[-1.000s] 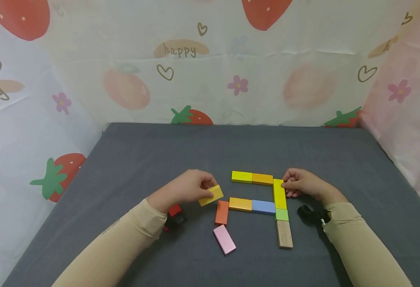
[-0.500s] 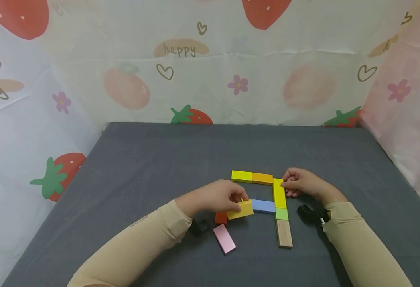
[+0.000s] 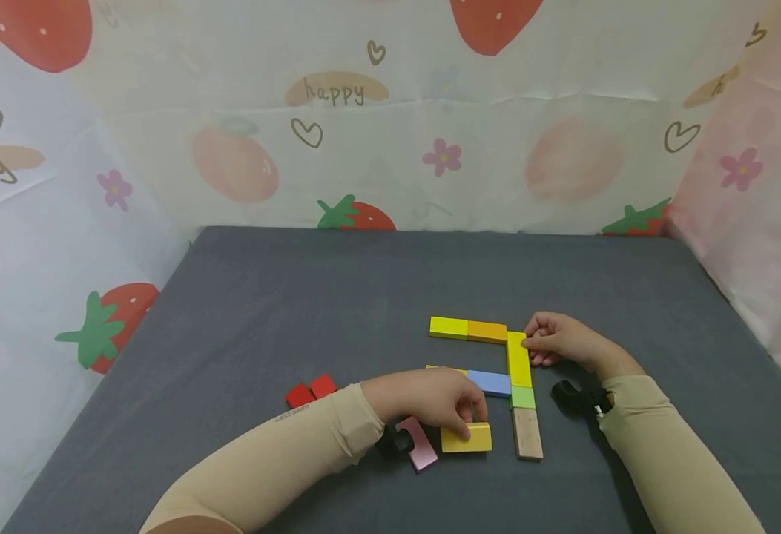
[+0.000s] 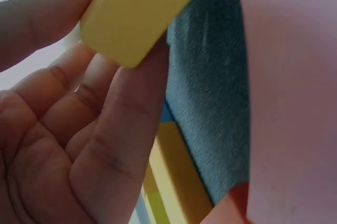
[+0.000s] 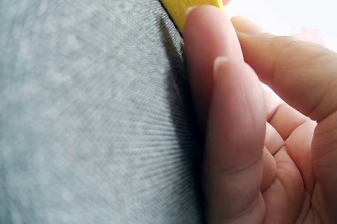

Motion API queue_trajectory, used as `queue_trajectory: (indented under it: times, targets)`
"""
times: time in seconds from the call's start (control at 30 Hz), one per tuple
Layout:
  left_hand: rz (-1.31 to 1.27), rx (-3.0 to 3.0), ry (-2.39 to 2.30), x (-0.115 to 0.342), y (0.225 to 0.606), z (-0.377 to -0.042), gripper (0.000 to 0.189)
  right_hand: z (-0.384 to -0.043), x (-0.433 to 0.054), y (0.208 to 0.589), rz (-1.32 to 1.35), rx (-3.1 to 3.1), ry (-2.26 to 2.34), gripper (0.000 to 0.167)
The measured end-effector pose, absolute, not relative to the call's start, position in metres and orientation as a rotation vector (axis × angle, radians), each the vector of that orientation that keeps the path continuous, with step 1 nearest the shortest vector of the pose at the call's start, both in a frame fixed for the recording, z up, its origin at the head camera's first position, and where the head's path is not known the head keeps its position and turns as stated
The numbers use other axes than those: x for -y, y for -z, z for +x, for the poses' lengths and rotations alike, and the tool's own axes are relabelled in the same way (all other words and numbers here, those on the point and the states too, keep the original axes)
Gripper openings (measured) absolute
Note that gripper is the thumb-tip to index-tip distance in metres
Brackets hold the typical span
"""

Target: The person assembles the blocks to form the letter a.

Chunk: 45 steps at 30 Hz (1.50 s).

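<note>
My left hand point(image 3: 430, 397) pinches a pale yellow block point(image 3: 475, 445) between thumb and fingers, to the right of a pink block point(image 3: 422, 454). In the left wrist view this yellow block point(image 4: 142, 18) sits at the fingertips. My right hand point(image 3: 567, 341) holds the side of a bright yellow block point(image 3: 517, 365), thumb at its top edge. Below that block a green block point(image 3: 522, 398) and a plain wooden block point(image 3: 527, 435) continue the column. A blue block point(image 3: 488, 383) joins it from the left. An orange-red block point(image 4: 229, 208) is hidden by my left hand in the head view.
A yellow block point(image 3: 448, 328) and an orange block point(image 3: 486, 332) form the upper row. Two red blocks point(image 3: 323, 385) lie left, partly behind the left sleeve point(image 3: 283, 452). A grey cloth point(image 3: 337, 289) covers the table; a printed curtain point(image 3: 497, 96) surrounds it.
My left hand has carried the pale yellow block rightward and then toward me, past the middle row to beside the pink block. The right hand stays at the bright yellow block.
</note>
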<state>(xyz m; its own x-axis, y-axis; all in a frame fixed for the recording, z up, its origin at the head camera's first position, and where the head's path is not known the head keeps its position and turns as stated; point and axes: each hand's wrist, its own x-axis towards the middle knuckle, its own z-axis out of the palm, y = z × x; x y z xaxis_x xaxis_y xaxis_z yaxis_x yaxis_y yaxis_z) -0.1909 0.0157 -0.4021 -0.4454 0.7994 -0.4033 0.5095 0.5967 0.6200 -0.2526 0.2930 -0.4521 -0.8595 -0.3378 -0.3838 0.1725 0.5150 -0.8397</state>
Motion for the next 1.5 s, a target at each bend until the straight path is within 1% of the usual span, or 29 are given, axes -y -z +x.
queue_trajectory:
  times: [0.3, 0.77, 1.03, 1.5]
  targets:
    - [1.065, -2.024, -0.448, -0.023, 0.411, -0.186, 0.023, -0.252, -0.293, 0.453, -0.144, -2.245, 1.334, 0.022]
    - [1.039, -1.974, -0.398, -0.023, 0.412, -0.182, 0.009, -0.254, -0.294, 0.454, -0.114, -2.254, 1.328, 0.024]
    - [1.091, -1.984, -0.357, -0.023, 0.413, -0.179, 0.012, -0.254, -0.293, 0.454, -0.113, -2.266, 1.324, 0.024]
    - [1.011, -1.946, -0.368, -0.024, 0.412, -0.176, 0.017, -0.253, -0.293, 0.453, -0.111, -2.263, 1.317, 0.023]
